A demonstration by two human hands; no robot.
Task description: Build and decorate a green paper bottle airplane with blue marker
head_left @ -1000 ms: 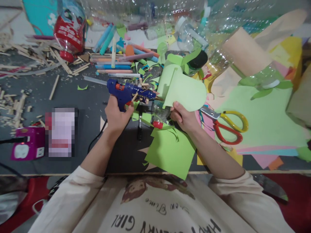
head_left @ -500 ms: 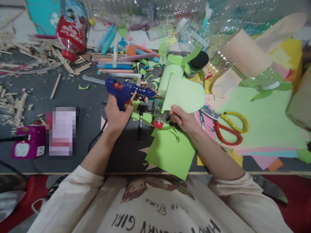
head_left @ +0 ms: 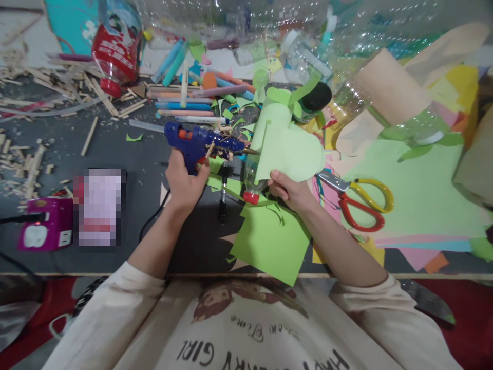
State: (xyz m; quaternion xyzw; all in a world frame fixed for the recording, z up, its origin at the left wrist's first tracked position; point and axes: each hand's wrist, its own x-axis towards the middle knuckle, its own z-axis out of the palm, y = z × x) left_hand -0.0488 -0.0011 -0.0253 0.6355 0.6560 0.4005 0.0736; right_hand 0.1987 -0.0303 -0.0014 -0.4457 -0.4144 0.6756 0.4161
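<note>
My left hand (head_left: 184, 180) is wrapped round the grip of a blue glue gun (head_left: 200, 144), whose nozzle points right and touches the edge of a light green paper cut-out (head_left: 288, 151). My right hand (head_left: 288, 189) pinches the lower edge of that cut-out and holds it up above the dark table (head_left: 127, 154). A small clear plastic bottle with a red cap (head_left: 251, 185) lies just under the paper, between my hands. A black cable runs from the gun toward me.
Red and yellow scissors (head_left: 358, 198) lie right of my right hand on coloured paper sheets. A green paper square (head_left: 269, 241) lies at the table's near edge. Markers (head_left: 185, 105), wooden sticks (head_left: 57, 92), clear plastic bottles (head_left: 292, 31) and a purple power block (head_left: 44, 231) surround the spot.
The glue gun and the green cut-out have drifted slightly left and up together; the nozzle stays at the paper's edge. Both grips are unchanged.
</note>
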